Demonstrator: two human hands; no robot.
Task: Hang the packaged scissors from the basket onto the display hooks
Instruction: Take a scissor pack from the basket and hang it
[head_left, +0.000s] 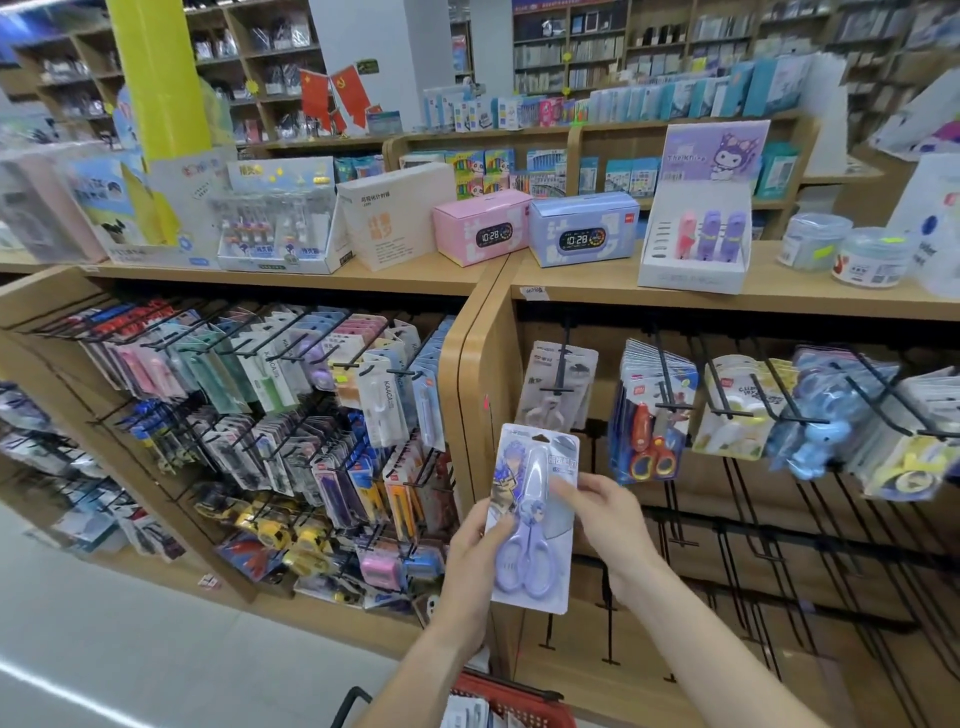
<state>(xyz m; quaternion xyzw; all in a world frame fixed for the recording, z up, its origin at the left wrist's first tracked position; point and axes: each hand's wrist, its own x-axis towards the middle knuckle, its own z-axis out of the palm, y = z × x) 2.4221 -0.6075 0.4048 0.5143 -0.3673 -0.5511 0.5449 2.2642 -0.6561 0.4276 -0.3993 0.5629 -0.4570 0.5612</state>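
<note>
Two hands hold one packaged scissors (532, 525) upright before the display hooks (558, 387); left hand (475, 558) grips its left edge, right hand (605, 512) pinches its right; lilac handles, cartoon-figure card; red basket (511, 701) below; nearby packs (387, 400) read "KAACA"; clock boxes (582, 228) show "10:28".

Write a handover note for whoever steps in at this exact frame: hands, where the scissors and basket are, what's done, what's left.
Left hand: grips the left edge of the purple scissors pack.
Right hand: pinches the pack's right edge, thumb on the front.
The pack is held upright in front of the right shelf bay, just below a hook that already carries one similar pack; it is not on a hook yet.
Red basket sits at the bottom edge of the view, with more packages inside.
Done: one pack taken in hand.
Left: lift its hang hole onto the hook, probably that one, then continue with the basket's remaining packs.
</note>
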